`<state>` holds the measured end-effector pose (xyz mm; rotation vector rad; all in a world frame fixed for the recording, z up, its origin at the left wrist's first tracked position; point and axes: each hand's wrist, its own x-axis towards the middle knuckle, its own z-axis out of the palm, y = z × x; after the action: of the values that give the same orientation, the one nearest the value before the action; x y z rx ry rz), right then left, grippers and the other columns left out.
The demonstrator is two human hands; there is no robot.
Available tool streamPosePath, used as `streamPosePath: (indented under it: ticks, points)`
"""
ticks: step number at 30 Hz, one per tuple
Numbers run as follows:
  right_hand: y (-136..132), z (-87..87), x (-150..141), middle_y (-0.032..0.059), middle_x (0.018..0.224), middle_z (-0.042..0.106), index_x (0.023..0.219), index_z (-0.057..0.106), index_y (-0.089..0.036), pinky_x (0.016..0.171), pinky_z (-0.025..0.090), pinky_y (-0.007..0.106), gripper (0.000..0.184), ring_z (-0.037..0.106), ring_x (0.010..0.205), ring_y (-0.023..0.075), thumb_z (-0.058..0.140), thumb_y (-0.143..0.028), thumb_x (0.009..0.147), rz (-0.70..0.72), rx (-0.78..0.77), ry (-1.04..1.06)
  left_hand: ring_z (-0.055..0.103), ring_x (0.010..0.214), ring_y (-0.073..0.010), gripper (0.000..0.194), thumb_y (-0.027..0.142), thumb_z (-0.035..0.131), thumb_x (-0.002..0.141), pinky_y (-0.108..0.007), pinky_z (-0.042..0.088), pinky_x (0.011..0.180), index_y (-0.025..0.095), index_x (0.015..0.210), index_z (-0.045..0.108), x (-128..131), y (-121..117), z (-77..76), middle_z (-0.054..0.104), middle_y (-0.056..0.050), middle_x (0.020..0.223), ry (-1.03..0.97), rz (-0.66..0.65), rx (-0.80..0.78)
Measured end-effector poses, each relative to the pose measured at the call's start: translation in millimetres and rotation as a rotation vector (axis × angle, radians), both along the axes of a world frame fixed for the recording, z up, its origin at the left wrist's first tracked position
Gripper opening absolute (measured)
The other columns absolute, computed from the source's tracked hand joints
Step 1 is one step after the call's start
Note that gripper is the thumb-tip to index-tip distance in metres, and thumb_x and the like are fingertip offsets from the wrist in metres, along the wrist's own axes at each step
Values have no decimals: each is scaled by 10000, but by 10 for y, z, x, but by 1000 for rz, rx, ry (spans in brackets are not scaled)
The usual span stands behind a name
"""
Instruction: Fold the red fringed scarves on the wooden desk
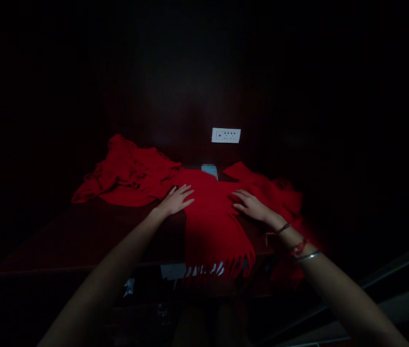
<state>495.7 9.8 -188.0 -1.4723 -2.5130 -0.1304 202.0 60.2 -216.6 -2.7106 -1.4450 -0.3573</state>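
Note:
A red scarf point(211, 197) with a fringe lies across the dark table, one fringed end hanging over the front edge. My left hand point(176, 199) rests on the scarf's left side, its fingers spread and a ring on one of them. On the right side my right hand point(250, 204) touches the cloth with its fingers stretched out. Crumpled red cloth point(128, 173) is heaped to the left, and more bunched red cloth point(280, 195) lies to the right, partly behind my right forearm. Whether these heaps are all one piece I cannot tell.
The dark table point(63, 241) has its front edge towards me. A white power socket point(226, 135) is on the wall behind. A small pale bluish item point(209, 171) lies at the back behind the scarf. Beneath the edge are white papers point(173, 271); the surroundings are very dark.

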Motion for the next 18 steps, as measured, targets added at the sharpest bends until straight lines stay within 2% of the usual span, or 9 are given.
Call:
streamPosePath:
  ticks: [2,3,6,9,11,14,16,18]
  points:
    - [-47,21,174,120,1293,300,1240,328,-174,948,172,453,561,187,1203,265,475,-362,733,-128,76,-121,177,1222,-162,442,394,233,836,-361,89,998,222,1225,353,15,-33,26,260,-14,1329,-7,-102,46]
    - [-60,38,244,132,1292,296,1255,297,-177,934,156,485,610,184,1199,288,504,-355,710,-197,96,-169,206,1212,-144,423,361,223,841,-336,109,1000,225,1215,371,21,-42,41,286,-1,1317,-7,-150,29]
    - [-62,132,361,163,1151,452,1260,267,-136,915,162,483,588,363,1094,266,476,-287,732,-302,58,-246,290,1176,-114,411,325,210,843,-283,195,987,221,1182,418,21,-31,74,368,16,1270,-8,-221,-83]
    - [-36,265,400,161,1050,517,1198,363,-113,928,170,424,476,446,1008,227,451,-219,743,-260,20,-296,296,1174,-113,418,346,223,838,-273,216,982,207,1175,428,-16,12,80,381,15,1260,-30,-226,-130]
    - [-9,343,450,176,1145,445,1213,350,-130,914,191,438,563,396,1060,266,523,-259,693,-312,12,-324,289,1178,-118,427,357,221,838,-274,209,986,197,1174,430,-49,39,67,380,7,1260,-41,-241,-142]
    - [37,436,592,188,1198,396,1283,213,-138,843,287,445,781,389,1062,307,594,-282,617,-478,-136,-327,287,1180,-128,425,368,216,840,-288,212,983,212,1173,428,-79,64,35,376,11,1262,-58,-240,-156]
    - [54,520,693,169,1122,475,1268,249,-128,772,360,359,670,472,977,259,528,-200,663,-499,-220,-312,279,1183,-130,413,370,220,839,-299,218,979,235,1171,424,-81,72,17,372,25,1264,-72,-227,-158]
    - [55,655,752,132,1034,534,1193,378,-147,705,383,286,496,520,893,210,438,-121,701,-473,-182,-307,279,1183,-128,403,362,228,839,-303,221,976,243,1171,421,-70,72,10,374,29,1262,-78,-223,-157]
